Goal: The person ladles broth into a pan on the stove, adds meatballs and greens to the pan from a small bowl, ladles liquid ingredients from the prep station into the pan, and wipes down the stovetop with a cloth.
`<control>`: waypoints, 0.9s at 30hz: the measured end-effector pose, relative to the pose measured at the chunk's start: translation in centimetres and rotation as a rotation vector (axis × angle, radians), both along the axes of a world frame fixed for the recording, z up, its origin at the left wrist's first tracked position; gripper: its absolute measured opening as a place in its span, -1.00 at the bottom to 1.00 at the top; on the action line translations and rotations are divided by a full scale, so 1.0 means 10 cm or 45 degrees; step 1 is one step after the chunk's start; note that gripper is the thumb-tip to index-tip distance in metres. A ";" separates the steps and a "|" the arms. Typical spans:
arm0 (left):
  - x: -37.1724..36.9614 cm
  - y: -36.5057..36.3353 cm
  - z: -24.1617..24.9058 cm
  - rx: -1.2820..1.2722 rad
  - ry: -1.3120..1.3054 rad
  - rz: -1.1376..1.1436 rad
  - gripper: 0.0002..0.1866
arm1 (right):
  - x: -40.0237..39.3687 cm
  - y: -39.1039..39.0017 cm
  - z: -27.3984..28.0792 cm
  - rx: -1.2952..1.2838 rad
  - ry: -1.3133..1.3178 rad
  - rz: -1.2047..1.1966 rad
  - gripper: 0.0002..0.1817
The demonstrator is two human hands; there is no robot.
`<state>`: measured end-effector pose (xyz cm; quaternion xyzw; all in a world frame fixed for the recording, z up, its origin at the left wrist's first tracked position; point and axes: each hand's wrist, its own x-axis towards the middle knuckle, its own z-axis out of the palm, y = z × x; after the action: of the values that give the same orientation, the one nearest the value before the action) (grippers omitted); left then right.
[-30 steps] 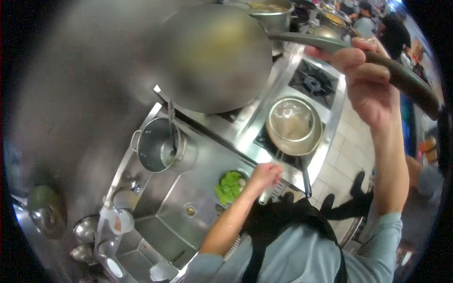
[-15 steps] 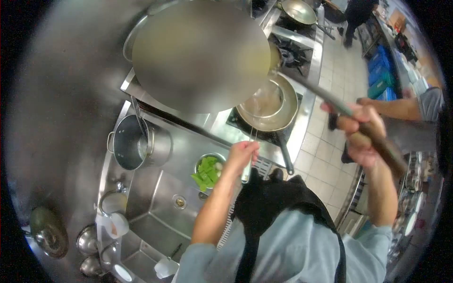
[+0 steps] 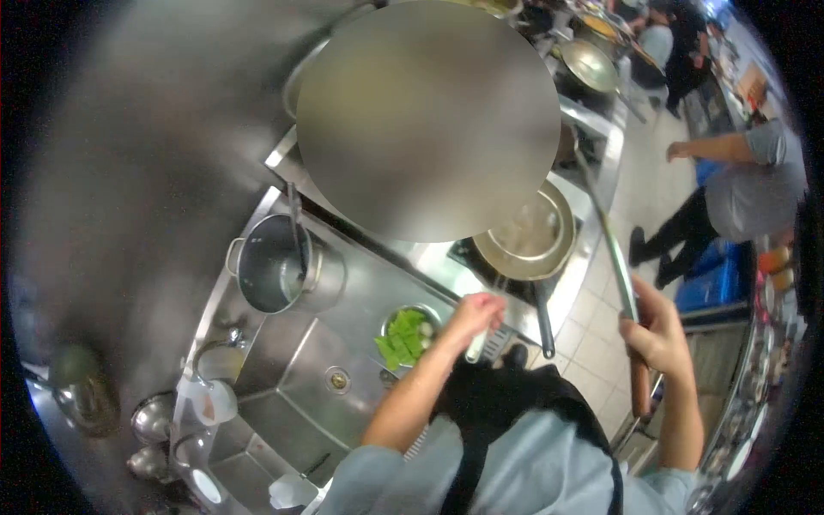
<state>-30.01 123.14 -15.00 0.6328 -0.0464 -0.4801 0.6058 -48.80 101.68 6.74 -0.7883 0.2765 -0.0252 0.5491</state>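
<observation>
My left hand [image 3: 481,318] is closed around the pale handle [image 3: 475,348] of a round wire strainer [image 3: 534,227]. The strainer's rim lies inside a frying pan [image 3: 562,257] on the stove, over what looks like brownish liquid. My right hand [image 3: 659,333] grips a long-handled metal utensil [image 3: 611,239] with a wooden end, held out over the stove's right edge. A blurred oval covers the area by its far end, so its head cannot be made out. Left of my left hand, a metal bowl [image 3: 384,326] holds cut green vegetables [image 3: 401,339] and some pale pieces.
The pan's dark handle [image 3: 545,322] points toward me. A tall pot [image 3: 326,279] with a utensil in it stands by the sink [image 3: 292,390]. Another pan [image 3: 590,66] sits farther along the stove. A co-worker [image 3: 747,193] is in the aisle at right.
The view has shifted, so the stove and sink appear farther right and lower. My right hand has lowered, and the utensil now stands more steeply. The left hand keeps hold of the strainer.
</observation>
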 end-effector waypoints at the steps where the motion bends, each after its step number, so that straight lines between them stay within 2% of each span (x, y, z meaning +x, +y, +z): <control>1: 0.02 0.01 0.02 -0.003 -0.032 -0.022 -0.78 | 0.10 0.02 0.18 0.053 -0.072 0.002 -0.21; 3: 0.05 0.01 -0.02 -0.006 -0.016 -0.050 -0.76 | 0.37 0.08 0.46 0.126 -0.238 -0.032 -0.17; 6: 0.11 0.09 -0.06 -0.077 -0.055 -0.108 -0.80 | 0.88 0.23 0.82 0.171 -0.310 -0.067 -0.19; 8: 0.12 0.13 -0.07 -0.086 -0.030 -0.101 -0.78 | 1.26 0.41 1.08 0.184 -0.273 0.090 -0.22; 9: 0.13 0.15 -0.06 -0.093 0.001 -0.106 -0.77 | 1.46 0.49 0.99 0.122 -0.368 0.005 -0.22; 13: 0.17 0.22 0.00 -0.193 -0.072 -0.076 -0.74 | 2.09 0.74 1.12 0.155 -0.252 0.191 -0.29; 15: 0.20 0.25 0.02 -0.182 -0.063 -0.080 -0.75 | 2.35 0.95 1.10 0.212 -0.324 0.087 -0.50; 16: 0.22 0.25 0.04 -0.168 -0.056 -0.089 -0.75 | 2.48 0.94 1.08 0.211 -0.319 0.093 -0.50; 18: 0.24 0.27 0.05 -0.171 -0.022 -0.088 -0.76 | 2.70 0.92 1.06 0.165 -0.186 0.441 -0.66; 19: 0.25 0.27 0.06 -0.171 0.010 -0.093 -0.76 | 2.75 1.01 1.08 0.121 -0.191 0.399 -0.73; 22: 0.28 0.30 0.12 -0.208 0.046 -0.084 -0.76 | 2.95 1.08 1.07 0.104 -0.168 0.528 -0.73; 26: 0.29 0.33 0.13 -0.235 0.038 -0.080 -0.76 | 3.11 1.05 1.06 0.185 -0.107 0.537 -0.73; 27: 0.29 0.33 0.12 -0.228 0.063 -0.080 -0.75 | 3.18 0.99 1.00 0.480 -0.041 0.510 -0.71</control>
<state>-27.15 126.48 -13.76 0.5622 -0.0939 -0.5082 0.6456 -16.99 111.60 16.71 -0.7106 0.1061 0.1233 0.6846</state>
